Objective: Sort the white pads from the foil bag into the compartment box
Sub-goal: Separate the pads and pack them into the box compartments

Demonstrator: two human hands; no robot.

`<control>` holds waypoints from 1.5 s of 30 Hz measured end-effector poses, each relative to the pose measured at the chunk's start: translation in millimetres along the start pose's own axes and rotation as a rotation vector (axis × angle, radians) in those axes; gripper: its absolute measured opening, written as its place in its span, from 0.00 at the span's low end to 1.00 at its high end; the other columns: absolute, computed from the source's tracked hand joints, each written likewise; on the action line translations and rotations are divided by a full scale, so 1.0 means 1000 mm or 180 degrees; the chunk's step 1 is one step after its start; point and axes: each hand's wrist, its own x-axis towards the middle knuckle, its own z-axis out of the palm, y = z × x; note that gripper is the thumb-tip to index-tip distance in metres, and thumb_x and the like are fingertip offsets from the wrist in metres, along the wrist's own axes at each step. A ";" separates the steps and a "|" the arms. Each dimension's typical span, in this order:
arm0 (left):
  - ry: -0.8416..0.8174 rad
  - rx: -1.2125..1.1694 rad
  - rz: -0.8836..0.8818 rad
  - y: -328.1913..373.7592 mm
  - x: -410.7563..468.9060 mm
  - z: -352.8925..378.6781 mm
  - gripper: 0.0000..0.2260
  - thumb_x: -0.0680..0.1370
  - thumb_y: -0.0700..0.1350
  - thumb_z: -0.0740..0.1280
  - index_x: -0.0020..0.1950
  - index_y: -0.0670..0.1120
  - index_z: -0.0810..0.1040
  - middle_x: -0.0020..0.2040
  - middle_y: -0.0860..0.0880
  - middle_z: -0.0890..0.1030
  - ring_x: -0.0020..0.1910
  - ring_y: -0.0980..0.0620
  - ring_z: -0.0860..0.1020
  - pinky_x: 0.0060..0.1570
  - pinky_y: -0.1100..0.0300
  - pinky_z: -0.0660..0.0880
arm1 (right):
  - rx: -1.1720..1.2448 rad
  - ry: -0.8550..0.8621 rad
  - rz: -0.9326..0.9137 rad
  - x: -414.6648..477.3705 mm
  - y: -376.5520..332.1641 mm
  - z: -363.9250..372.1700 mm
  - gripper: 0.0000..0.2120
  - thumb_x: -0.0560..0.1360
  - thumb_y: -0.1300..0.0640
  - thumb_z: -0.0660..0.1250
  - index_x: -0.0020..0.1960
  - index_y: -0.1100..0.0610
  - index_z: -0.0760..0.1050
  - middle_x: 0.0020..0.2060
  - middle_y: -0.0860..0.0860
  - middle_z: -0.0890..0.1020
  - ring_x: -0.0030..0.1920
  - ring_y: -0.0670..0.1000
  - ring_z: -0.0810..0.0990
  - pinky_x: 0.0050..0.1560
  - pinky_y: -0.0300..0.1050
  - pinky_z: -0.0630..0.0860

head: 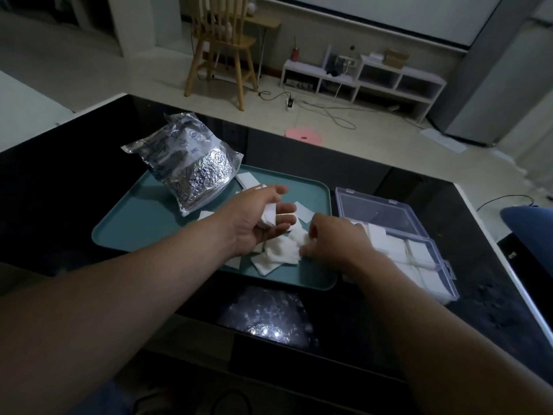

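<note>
A crumpled silver foil bag (pixel 191 163) stands at the back left of a teal tray (pixel 143 223). Several white pads (pixel 276 253) lie loose on the tray's right half. My left hand (pixel 263 218) hovers palm up over them and holds a small stack of pads (pixel 269 215) between thumb and fingers. My right hand (pixel 332 241) reaches down just to the right and pinches a pad (pixel 300 236) from the pile. The clear compartment box (pixel 419 253) sits right of the tray, lid open, with white pads in its compartments.
The tray and box rest on a black glossy table (pixel 59 205) whose right edge lies close to the box. A light reflects on the table near me. A wooden chair (pixel 224 46) and a low white shelf (pixel 362 79) stand on the floor beyond.
</note>
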 end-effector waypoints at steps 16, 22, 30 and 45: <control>-0.0651 0.0566 0.0277 -0.015 0.001 0.017 0.10 0.79 0.50 0.72 0.56 0.51 0.73 0.41 0.49 0.79 0.36 0.54 0.79 0.33 0.60 0.66 | 0.2779 0.0447 -0.0200 -0.015 0.002 -0.018 0.14 0.76 0.44 0.74 0.53 0.52 0.78 0.44 0.50 0.86 0.45 0.49 0.86 0.52 0.57 0.84; -0.0623 0.0253 0.0011 -0.014 0.005 0.023 0.13 0.81 0.43 0.66 0.65 0.51 0.76 0.48 0.47 0.80 0.35 0.54 0.79 0.34 0.59 0.76 | 0.2275 0.0935 -0.0542 -0.025 0.004 -0.016 0.11 0.78 0.42 0.70 0.55 0.47 0.80 0.49 0.42 0.83 0.50 0.41 0.81 0.53 0.46 0.80; -0.1880 -0.0099 -0.0664 -0.011 -0.008 0.024 0.16 0.82 0.56 0.64 0.66 0.49 0.75 0.55 0.43 0.74 0.47 0.50 0.76 0.45 0.58 0.74 | 0.2436 0.0454 -0.1030 -0.042 0.015 -0.021 0.22 0.70 0.51 0.81 0.55 0.52 0.71 0.54 0.44 0.80 0.52 0.40 0.82 0.50 0.37 0.81; -0.1580 -0.0179 -0.0552 -0.019 -0.006 0.024 0.20 0.80 0.61 0.64 0.62 0.49 0.83 0.52 0.44 0.81 0.49 0.51 0.81 0.53 0.57 0.83 | 0.2758 0.0542 -0.1120 -0.042 0.021 -0.023 0.19 0.72 0.52 0.80 0.53 0.55 0.72 0.49 0.46 0.82 0.47 0.40 0.82 0.45 0.34 0.78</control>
